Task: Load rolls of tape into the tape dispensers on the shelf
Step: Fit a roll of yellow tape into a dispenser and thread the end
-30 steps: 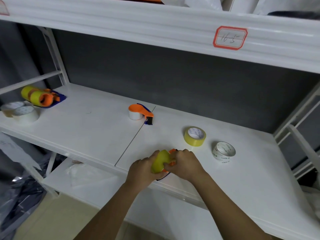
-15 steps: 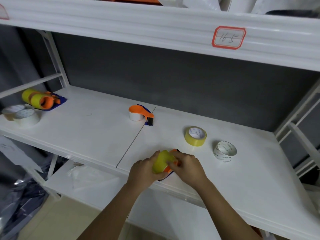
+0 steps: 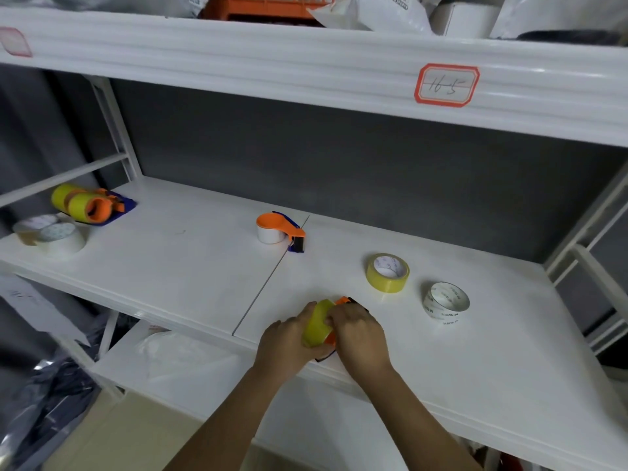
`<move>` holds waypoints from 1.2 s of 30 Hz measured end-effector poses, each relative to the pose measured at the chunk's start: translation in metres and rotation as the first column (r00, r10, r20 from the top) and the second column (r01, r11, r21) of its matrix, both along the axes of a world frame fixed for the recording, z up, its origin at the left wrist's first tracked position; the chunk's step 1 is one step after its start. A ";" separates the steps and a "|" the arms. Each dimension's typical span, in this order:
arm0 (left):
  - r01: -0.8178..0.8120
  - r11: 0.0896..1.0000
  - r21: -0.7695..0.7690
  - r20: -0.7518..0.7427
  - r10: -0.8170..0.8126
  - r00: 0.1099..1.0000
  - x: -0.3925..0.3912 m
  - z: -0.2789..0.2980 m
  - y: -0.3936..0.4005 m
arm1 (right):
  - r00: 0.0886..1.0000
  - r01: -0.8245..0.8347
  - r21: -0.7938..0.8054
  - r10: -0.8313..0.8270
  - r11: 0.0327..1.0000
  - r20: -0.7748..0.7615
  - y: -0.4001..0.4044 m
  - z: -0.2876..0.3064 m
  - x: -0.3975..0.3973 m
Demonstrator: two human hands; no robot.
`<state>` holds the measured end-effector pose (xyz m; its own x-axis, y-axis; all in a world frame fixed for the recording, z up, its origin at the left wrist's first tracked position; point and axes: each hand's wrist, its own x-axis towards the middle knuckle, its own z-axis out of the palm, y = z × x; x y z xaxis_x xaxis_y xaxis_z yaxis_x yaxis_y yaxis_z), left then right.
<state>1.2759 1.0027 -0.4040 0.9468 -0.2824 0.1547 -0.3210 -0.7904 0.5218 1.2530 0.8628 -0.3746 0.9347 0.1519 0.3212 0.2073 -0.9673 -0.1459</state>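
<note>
A white shelf (image 3: 204,266) is shown. At its front edge, a yellow tape roll (image 3: 317,322) is clasped by the left hand (image 3: 289,341), while an orange dispenser (image 3: 334,334) is gripped by the right hand (image 3: 360,338). The roll is best pressed squarely onto the hub. It appears glossy, translucent yellow.

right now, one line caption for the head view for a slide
Both hands, left hand and right hand, press a yellow tape roll into an orange dispenser.

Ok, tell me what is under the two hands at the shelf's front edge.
A yellow tape roll on an orange dispenser, gripped by the left hand and right hand. The dispenser's remainder is covered.
</note>
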 end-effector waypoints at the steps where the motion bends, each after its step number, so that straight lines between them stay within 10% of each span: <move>1: 0.003 1.000 0.007 0.003 -0.004 1.000 0.000 0.000 0.000 | 1.000 0.014 -0.020 -0.014 1.000 -0.004 -0.001 -0.001 0.001; 7: -0.013 0.995 0.098 0.023 0.011 1.000 -0.002 0.002 -0.002 | 0.996 -0.068 -0.047 0.071 0.997 0.051 -0.009 0.011 0.010; 23: -0.012 0.996 0.083 -0.029 0.015 0.999 -0.005 0.007 -0.001 | 0.967 0.177 0.475 -0.062 0.862 -0.247 -0.022 0.013 0.029; 30: -0.013 0.995 0.103 -0.036 0.017 0.999 -0.007 0.009 -0.001 | 0.916 0.390 0.794 -0.104 0.467 -0.388 -0.026 0.000 0.026; 36: 0.000 0.991 0.131 -0.085 0.011 0.996 -0.005 0.008 -0.002 | 0.892 0.371 0.864 0.128 0.342 -0.434 -0.028 0.017 0.030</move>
